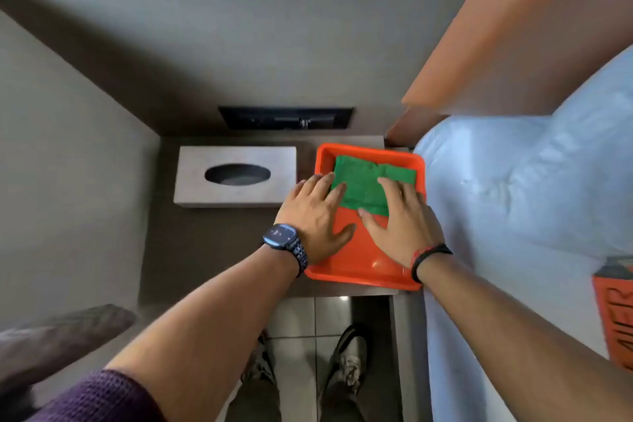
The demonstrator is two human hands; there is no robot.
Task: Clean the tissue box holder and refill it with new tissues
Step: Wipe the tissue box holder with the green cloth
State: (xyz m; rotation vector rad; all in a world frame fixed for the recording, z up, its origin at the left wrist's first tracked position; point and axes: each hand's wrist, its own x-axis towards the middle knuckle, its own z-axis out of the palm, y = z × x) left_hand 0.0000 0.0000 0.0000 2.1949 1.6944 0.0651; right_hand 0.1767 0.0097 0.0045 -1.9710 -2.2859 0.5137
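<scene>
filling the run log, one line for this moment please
both hands: left hand, right hand flat on green cloth | orange tray | holder untouched

A: Tissue box holder [235, 176], anything inside?
B: Slot's dark, can't tell.
A: Green cloth [368, 183]?
B: Left hand [317, 216] and right hand [404, 221] cover its near corners. Orange tray [356, 269] floor partly hidden too.
A: Right edge?
B: Orange item [615, 312] cut off, lettering unreadable. Black wall panel [286, 117] too blurry.
</scene>
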